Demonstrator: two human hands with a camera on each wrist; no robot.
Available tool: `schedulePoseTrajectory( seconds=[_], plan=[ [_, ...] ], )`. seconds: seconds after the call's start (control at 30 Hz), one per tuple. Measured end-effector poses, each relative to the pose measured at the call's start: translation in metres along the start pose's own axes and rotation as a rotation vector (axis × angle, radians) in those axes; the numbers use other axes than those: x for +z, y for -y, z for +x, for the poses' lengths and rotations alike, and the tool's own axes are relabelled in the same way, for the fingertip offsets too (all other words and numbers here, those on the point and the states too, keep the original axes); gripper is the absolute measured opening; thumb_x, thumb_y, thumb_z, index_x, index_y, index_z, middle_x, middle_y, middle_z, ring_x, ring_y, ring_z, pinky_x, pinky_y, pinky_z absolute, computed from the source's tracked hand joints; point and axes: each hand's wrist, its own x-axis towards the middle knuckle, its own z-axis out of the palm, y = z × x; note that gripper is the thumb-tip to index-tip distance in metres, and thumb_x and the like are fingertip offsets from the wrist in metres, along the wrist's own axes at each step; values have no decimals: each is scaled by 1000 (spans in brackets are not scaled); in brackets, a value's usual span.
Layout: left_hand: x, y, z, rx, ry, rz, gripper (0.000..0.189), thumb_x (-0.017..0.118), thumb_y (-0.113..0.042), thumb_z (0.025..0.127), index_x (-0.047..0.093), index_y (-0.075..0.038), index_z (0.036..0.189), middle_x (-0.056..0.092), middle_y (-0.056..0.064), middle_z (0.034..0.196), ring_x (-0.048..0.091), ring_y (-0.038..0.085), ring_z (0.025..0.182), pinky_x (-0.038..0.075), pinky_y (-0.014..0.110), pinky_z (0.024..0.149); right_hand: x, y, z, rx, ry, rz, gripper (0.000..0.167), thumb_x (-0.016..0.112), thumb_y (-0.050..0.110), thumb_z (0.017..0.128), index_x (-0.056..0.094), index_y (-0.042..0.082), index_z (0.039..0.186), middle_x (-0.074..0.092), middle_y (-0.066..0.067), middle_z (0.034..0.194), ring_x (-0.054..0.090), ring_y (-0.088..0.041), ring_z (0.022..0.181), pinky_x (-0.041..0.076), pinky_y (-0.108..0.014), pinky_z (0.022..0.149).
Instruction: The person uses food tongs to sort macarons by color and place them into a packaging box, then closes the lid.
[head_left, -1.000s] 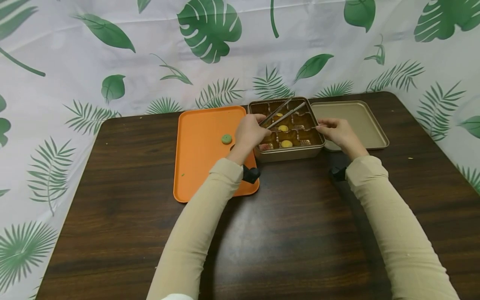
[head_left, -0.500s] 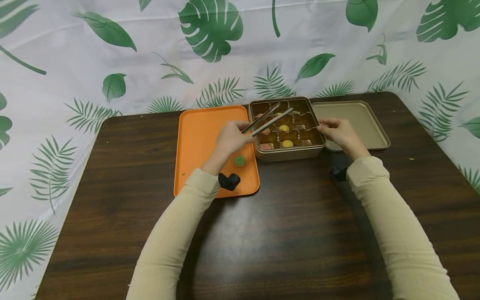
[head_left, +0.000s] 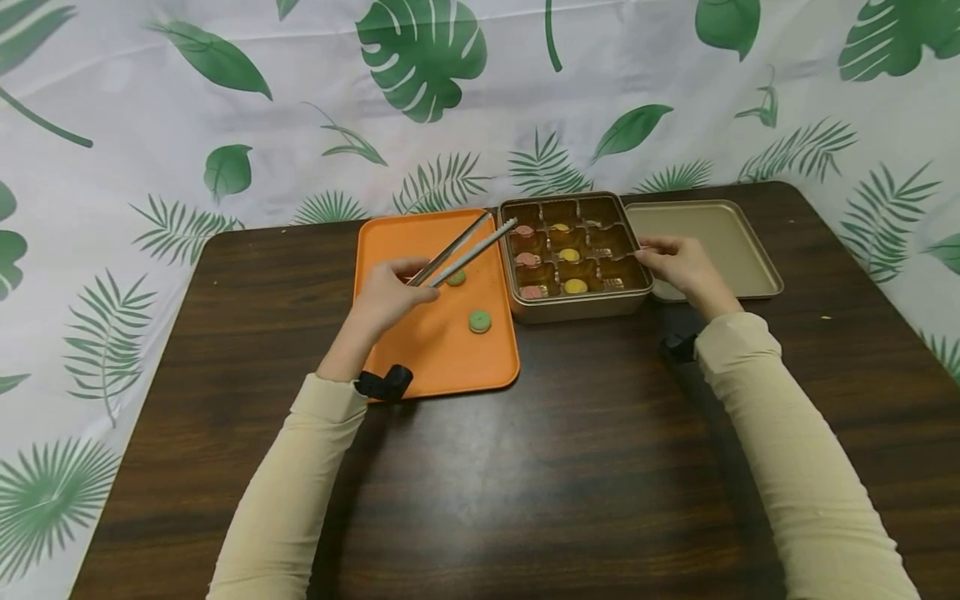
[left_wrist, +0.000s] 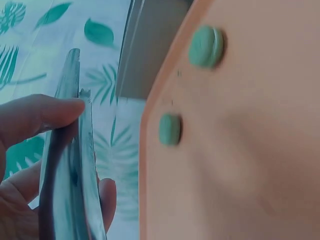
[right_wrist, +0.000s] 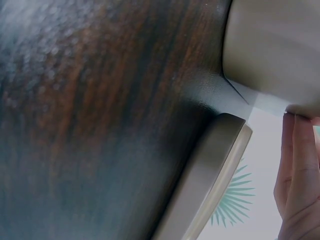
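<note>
My left hand (head_left: 390,296) grips metal tongs (head_left: 457,258) above the orange tray (head_left: 420,367). Nothing shows between their tips, which point toward the tray's back right corner. Two green macarons lie on the tray: one macaron (head_left: 480,322) toward the right edge, the other macaron (head_left: 456,277) farther back, partly behind the tongs. Beside the tray stands a gold tin box (head_left: 585,311) with a divided clear insert. Pink macarons (head_left: 527,260) fill its left column; yellow macarons (head_left: 569,255) sit in the middle one. My right hand (head_left: 678,265) pinches the box's right rim; its thumb is hidden in the right wrist view.
Right of the box, its flat gold lid (head_left: 705,242) lies on the dark wooden table (head_left: 570,467). A white cloth with green leaves (head_left: 300,108) hangs along the table's back edge. Small crumbs lie on the tabletop.
My left hand has moved left with the tongs, from over the box to over the tray. A second green macaron now shows on the tray. My right hand has stayed at the box's rim.
</note>
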Motion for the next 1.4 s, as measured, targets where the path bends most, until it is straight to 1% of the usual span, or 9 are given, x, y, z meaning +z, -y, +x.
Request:
schedulePoseTrajectory(
  seconds=[0.13, 0.3, 0.4, 0.6, 0.83, 0.93, 1.07, 1.23, 1.4],
  plan=[
    [-11, 10, -4, -12, -1, 24, 55, 68, -16, 87, 51, -14, 139, 50, 10, 142, 44, 31, 129, 43, 47, 102, -2, -1, 0, -5, -7, -2, 59, 47, 37, 99, 39, 3, 146, 49, -22, 136, 49, 9, 89, 42, -7, 76],
    [-13, 19, -6, -28, 22, 38, 55, 69, -15, 87, 51, -11, 139, 51, 13, 141, 44, 32, 128, 43, 48, 102, -3, -2, -1, 2, -1, -11, 59, 46, 39, 99, 38, 4, 146, 48, -21, 138, 53, -7, 106, 44, -14, 84],
    [-14, 24, -5, -43, 31, 80, 55, 69, -15, 87, 51, -10, 139, 51, 14, 141, 45, 33, 128, 44, 48, 101, -2, -2, -2, 10, 4, -9, 60, 45, 39, 99, 37, 5, 147, 47, -21, 139, 51, -15, 114, 44, -18, 87],
    [-20, 34, -5, -65, 41, 154, 54, 69, -17, 88, 52, -11, 139, 51, 17, 140, 48, 35, 123, 46, 47, 96, -2, -1, -2, 21, 10, -4, 60, 45, 39, 99, 36, 5, 148, 46, -21, 141, 50, -18, 118, 45, -24, 93],
    [-30, 43, -7, -82, 51, 171, 55, 68, -15, 87, 52, -9, 139, 51, 18, 141, 50, 34, 116, 48, 38, 85, -1, 1, -1, 20, 7, -9, 59, 44, 39, 99, 36, 5, 147, 46, -22, 141, 49, -24, 122, 44, -24, 92],
    [-33, 46, -8, -84, 54, 170, 55, 68, -14, 86, 52, -8, 138, 51, 18, 140, 51, 33, 113, 47, 35, 81, -1, 1, 0, 24, 10, 3, 60, 44, 38, 100, 35, 4, 148, 45, -23, 142, 48, -26, 124, 45, -30, 99],
    [-35, 50, -8, -85, 58, 171, 55, 68, -13, 86, 52, -8, 138, 50, 19, 141, 50, 35, 117, 48, 40, 86, -1, 1, 1, 28, 21, 38, 60, 44, 37, 100, 33, 3, 149, 41, -24, 146, 44, -30, 130, 40, -42, 108],
    [-35, 54, -7, -83, 66, 196, 56, 69, -14, 86, 52, -6, 138, 50, 20, 141, 49, 37, 121, 48, 45, 94, -2, 2, 1, 33, 29, 51, 61, 44, 36, 100, 31, 3, 149, 37, -25, 149, 42, -32, 132, 38, -45, 111],
    [-33, 57, -6, -82, 60, 241, 54, 71, -15, 85, 54, -7, 136, 55, 20, 135, 55, 34, 112, 50, 35, 79, -1, 3, 0, 36, 22, 43, 60, 44, 35, 100, 32, 2, 149, 40, -25, 147, 43, -32, 132, 38, -44, 110]
  ],
)
